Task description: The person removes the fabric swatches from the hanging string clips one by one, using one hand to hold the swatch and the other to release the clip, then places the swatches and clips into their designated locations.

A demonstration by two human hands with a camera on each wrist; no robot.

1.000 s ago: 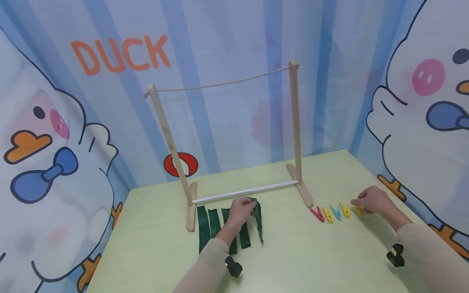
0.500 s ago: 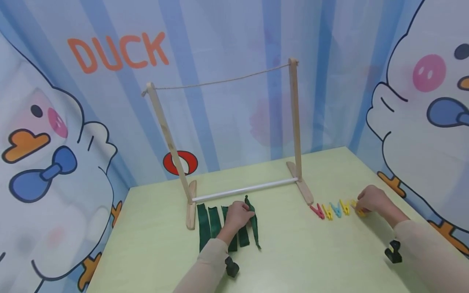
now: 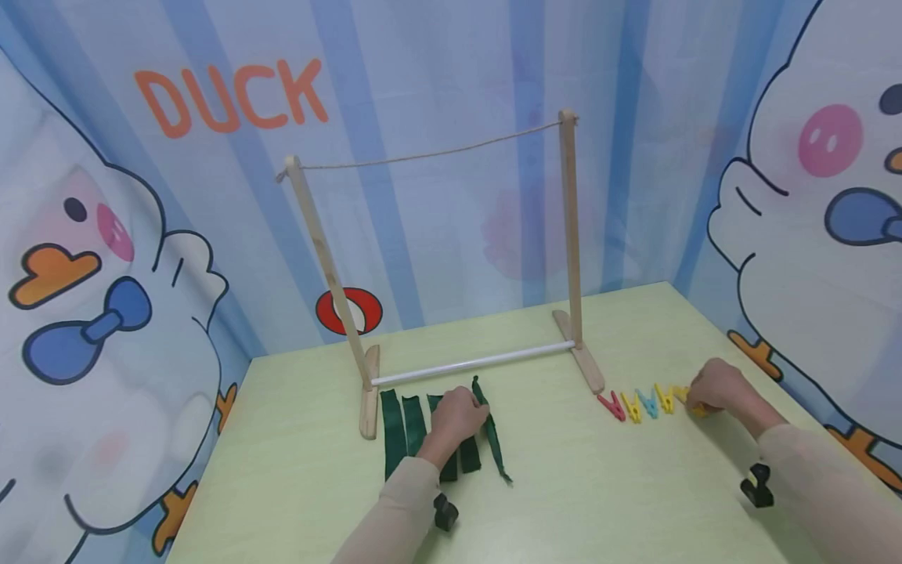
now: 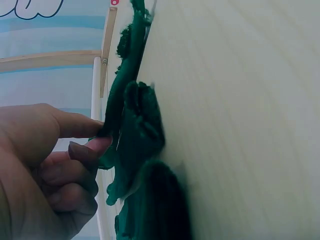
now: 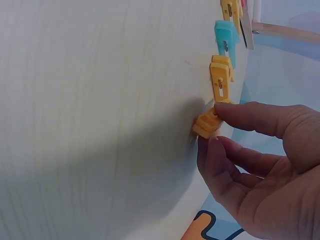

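Observation:
At the right end of a row of dark green cloth strips, my left hand (image 3: pixel 454 419) pinches the rightmost strip (image 3: pixel 496 442) by its edge. In the left wrist view, thumb and forefinger meet on that strip (image 4: pixel 116 97), just above the tabletop; the other strips (image 3: pixel 395 431) lie to its left, partly hidden by the hand. Over on the right side, my right hand (image 3: pixel 719 385) holds a yellow clothespin (image 5: pixel 207 123) between thumb and fingers, tilted, at the end of a row of clothespins. Beside it lie another yellow clothespin (image 5: pixel 220 77) and a blue one (image 5: pixel 226 40).
Behind the strips stands a wooden frame (image 3: pixel 572 235) with a cord (image 3: pixel 423 158) strung across its top and a white bar (image 3: pixel 472 364) low down. A red clothespin (image 3: pixel 611 406) lies by its right foot. A duck-print curtain (image 3: pixel 451 235) encloses the pale table (image 3: pixel 550 486).
The rightmost green strip, earlier folded over and spread at the left hand's fingertips, now lies narrow and straighter. My right hand has closed further over the last yellow clothespin and turned it.

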